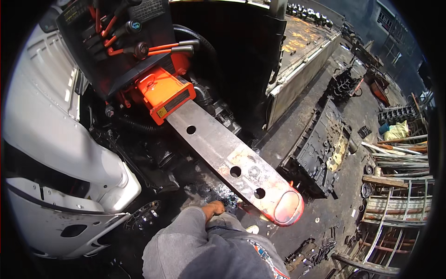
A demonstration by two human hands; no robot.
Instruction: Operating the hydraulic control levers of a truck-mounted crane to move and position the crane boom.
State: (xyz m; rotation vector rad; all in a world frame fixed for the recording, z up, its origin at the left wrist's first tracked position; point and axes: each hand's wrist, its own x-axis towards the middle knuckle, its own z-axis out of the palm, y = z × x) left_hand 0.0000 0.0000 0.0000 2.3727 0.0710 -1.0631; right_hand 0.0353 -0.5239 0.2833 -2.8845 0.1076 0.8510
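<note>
My left hand [213, 208] is at the front of my body, just past the end of my grey sleeve [186, 228]. Its fingers are too small and hidden for me to make out whether they hold anything. My right hand is out of view. Ahead of me, a long grey steel stabilizer beam [211, 135] with round holes slants from upper left to lower right. It runs out of an orange housing [162, 95], and its rounded end [288, 209] is painted red-orange. A gap separates my hand from the beam.
Control levers [162, 50] rise above the orange housing. White truck cab panels [65, 135] stand at left. On the dark, littered floor lies a large engine block [320, 144], with metal ladders and pipes [395, 204] at far right. A flatbed side [302, 79] stands beyond the beam.
</note>
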